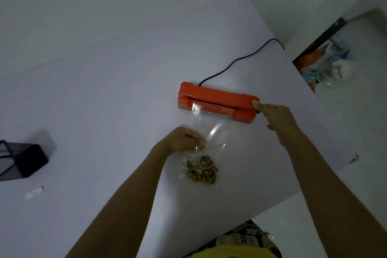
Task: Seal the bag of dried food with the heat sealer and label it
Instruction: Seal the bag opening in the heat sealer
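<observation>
An orange heat sealer (211,95) lies on the white table (104,100), its black cord (240,59) running off the far edge. A clear plastic bag (215,132) has its open top tucked into the sealer's slot, and brown dried food (202,170) sits at its bottom end. My left hand (184,139) pinches the bag's left edge at mid-length. My right hand (274,120) grips the sealer's right end, thumb on its top. A small white label strip (33,192) lies at the left of the table.
A black mesh container (23,161) stands at the left edge of the table. Beyond the table's right edge, several bottles and packets (326,69) sit in an open cabinet. The table's near edge runs diagonally by my patterned clothing (240,239).
</observation>
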